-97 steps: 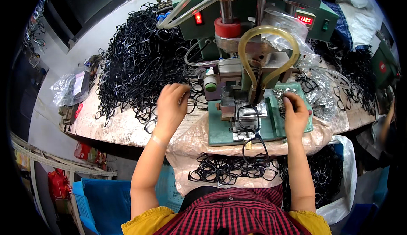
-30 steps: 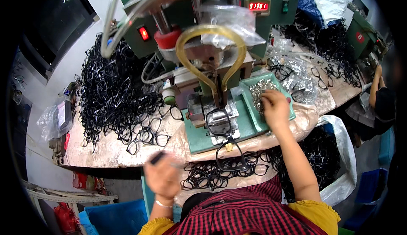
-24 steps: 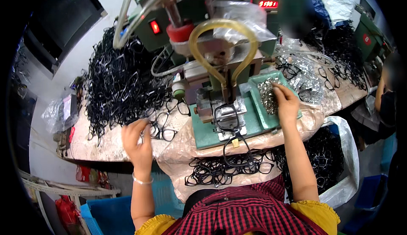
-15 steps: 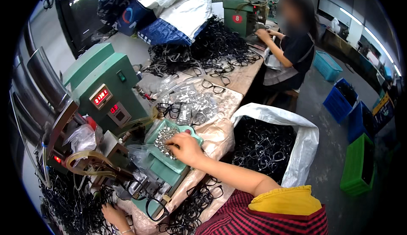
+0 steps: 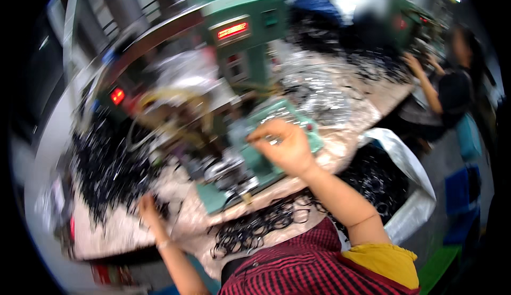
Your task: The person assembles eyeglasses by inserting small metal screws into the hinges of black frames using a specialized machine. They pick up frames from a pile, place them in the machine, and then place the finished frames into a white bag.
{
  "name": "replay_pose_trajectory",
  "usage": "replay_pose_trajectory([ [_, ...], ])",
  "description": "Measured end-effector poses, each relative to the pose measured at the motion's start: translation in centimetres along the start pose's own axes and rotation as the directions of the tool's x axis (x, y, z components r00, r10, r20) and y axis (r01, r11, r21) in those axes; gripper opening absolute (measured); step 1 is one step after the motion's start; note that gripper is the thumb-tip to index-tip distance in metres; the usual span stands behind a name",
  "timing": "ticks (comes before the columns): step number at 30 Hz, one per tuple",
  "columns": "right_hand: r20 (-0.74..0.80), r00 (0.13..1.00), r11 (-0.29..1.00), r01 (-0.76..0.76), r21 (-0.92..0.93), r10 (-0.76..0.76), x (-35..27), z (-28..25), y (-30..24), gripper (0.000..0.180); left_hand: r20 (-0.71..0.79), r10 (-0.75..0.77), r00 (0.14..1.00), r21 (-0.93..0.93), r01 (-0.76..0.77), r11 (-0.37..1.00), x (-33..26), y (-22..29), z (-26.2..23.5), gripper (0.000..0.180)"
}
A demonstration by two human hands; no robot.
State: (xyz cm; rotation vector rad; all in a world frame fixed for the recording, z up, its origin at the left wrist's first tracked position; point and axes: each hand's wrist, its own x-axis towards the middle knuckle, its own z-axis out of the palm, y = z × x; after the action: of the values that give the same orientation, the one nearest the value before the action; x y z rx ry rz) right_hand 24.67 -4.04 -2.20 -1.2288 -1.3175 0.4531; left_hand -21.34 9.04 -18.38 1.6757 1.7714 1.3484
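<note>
Right hand [image 5: 285, 147] seemingly unmoved, view swung left

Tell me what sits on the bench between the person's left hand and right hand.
In the blurred head view, the green base plate of the machine, with a metal fixture on it, lies between the left hand and right hand.

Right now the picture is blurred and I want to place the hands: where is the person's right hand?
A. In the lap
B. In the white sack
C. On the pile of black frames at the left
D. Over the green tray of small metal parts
D: the right hand is raised over the green tray, fingers pinched above the small shiny parts.
</note>
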Motion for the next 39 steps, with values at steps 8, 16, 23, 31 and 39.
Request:
replay_pose_trajectory([
  [8,-0.100,0.923,0.868,-0.307,0.389,0.371,-0.6,3.5,3.4,0.014,-0.046,-0.189,0.981,-0.623,0.119,0.773,-5.0,13.5,0.7,0.010],
  [16,-0.143,0.979,0.989,0.146,-0.017,-0.147,-0.4,6.4,-1.3,0.021,-0.079,0.808,0.584,-0.508,-0.721,0.471,-4.0,30.4,0.3,0.018],
  [23,-0.111,0.976,0.820,-0.092,0.565,0.186,-1.0,8.2,-1.9,0.053,-0.103,0.590,0.801,-0.740,-0.458,0.492,-3.0,30.4,2.4,0.018],
  [31,0.128,0.988,0.949,-0.125,0.289,0.091,-1.9,4.0,-4.5,0.056,0.108,0.814,0.571,-0.454,-0.700,0.551,-5.5,29.5,0.7,0.006],
  [39,-0.418,0.901,0.955,-0.218,-0.202,0.118,-3.8,-4.8,8.1,0.041,0.258,0.932,0.256,-0.463,-0.814,0.352,-7.5,28.5,4.8,0.028],
])
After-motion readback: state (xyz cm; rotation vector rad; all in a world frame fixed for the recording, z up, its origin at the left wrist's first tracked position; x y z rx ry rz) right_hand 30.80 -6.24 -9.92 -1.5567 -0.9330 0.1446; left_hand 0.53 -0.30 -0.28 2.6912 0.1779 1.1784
